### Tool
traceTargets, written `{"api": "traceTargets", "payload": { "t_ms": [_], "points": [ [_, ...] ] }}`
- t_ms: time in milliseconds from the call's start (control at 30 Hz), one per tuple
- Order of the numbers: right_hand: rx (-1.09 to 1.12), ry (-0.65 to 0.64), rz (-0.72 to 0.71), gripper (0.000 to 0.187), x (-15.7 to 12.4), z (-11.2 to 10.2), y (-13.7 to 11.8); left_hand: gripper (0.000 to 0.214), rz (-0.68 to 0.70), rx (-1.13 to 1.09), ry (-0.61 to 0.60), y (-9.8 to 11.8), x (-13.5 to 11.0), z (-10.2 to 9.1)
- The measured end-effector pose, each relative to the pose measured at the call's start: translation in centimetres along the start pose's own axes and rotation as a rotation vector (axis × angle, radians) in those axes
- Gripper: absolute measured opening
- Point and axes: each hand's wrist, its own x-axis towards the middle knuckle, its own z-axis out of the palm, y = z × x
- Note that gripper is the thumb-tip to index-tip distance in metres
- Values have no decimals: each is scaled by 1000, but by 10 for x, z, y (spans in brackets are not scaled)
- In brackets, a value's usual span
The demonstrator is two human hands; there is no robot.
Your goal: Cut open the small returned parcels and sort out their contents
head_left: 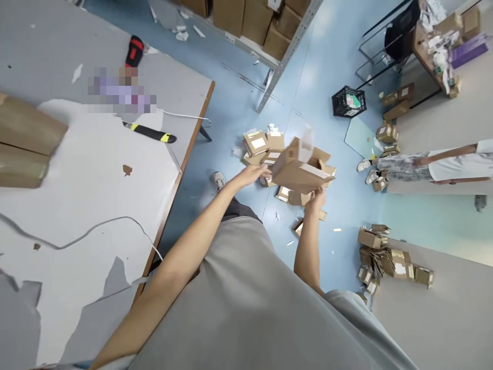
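A brown cardboard box (295, 177) hangs tilted over the floor, its flaps open and a white label on one side. My right hand (316, 199) grips its lower edge from the near side. Close to the box's left corner is my left hand (254, 174), fingers stretched toward it; whether they touch the cardboard is unclear. Something pale and blurred, perhaps paper or film, sticks up at the box's top. Below and behind it, several smaller labelled cartons (256, 143) lie piled on the blue floor.
At left a table (154, 190) holds a yellow-black utility knife (150, 132), a red-black tool handle (134, 51) and a cable. Shelving (277, 61) with boxes stands ahead. A black crate (348, 101), another person (431, 164) and a carton heap (385, 262) are at right.
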Motion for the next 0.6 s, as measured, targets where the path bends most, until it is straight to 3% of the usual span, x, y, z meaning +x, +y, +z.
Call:
{"api": "traceTargets", "payload": {
  "t_ms": [100, 167, 233, 300, 400, 600],
  "points": [
    [32, 206, 130, 36, 6, -31, 6, 62, 109, 46, -206, 10, 7, 29],
    [47, 236, 181, 30, -3, -24, 10, 61, 121, 37, -214, 2, -2, 26],
    [57, 189, 209, 26, -15, 3, 11, 53, 81, 9, -134, -15, -18, 5],
    [60, 78, 218, 27, -28, 45, 6, 43, 4, -37, 16, -33, -37, -25],
    [58, -162, 201, 31, -48, 124, -13, 37, -62, -103, 234, -54, -70, -76],
    [23, -723, 94, 28, -115, 300, -91, 51, -22, -265, 641, -55, -141, -157]
  ]
}}
